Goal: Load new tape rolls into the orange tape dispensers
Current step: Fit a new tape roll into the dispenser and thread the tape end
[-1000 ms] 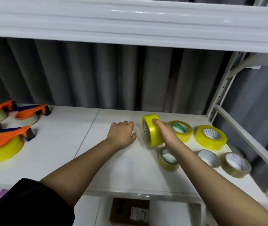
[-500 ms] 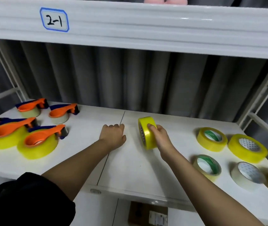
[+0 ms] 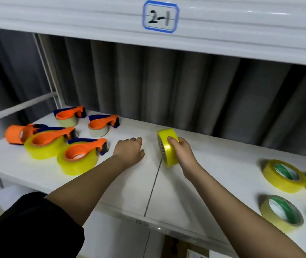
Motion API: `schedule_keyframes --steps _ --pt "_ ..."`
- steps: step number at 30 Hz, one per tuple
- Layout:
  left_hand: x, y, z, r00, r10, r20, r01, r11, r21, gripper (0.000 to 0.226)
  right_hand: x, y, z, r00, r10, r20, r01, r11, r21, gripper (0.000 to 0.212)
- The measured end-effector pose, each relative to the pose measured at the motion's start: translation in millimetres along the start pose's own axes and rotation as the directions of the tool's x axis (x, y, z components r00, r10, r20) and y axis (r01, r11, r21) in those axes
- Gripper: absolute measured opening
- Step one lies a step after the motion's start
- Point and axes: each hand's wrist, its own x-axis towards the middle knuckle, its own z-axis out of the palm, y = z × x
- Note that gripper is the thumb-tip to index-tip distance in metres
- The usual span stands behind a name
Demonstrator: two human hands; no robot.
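Two hands over the shelf (image 3: 213, 164): my right hand (image 3: 182, 155) grips a yellow tape roll (image 3: 168, 146) upright, my left hand (image 3: 129, 151) rests loosely curled.
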Motion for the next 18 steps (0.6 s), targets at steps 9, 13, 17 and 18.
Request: schedule_keyframes --steps 9,13,17,18 --pt "17 -138 0 0.986 0.140 -0.088 -0.139 0.990 0.022 0.034 20 -25 135 0.991 0.006 -0.132 -0.001 0.999 0.033 0.016" --pt "20 -192 -1 0.977 0.187 -0.102 -0.188 0.982 0.007 0.033 26 -37 182 0.982 0.032 -0.187 -0.020 0.998 0.063 0.019" --pt "25 -226 0 0.979 0.188 -0.082 -0.186 0.982 0.033 0.033 29 -45 214 0.981 0.029 -0.190 -0.016 0.997 0.069 0.021" --pt "25 -231 0 0.980 0.185 -0.076 -0.183 0.983 0.036 0.034 30 -48 220 0.982 0.028 -0.186 -0.017 0.998 0.064 0.017"
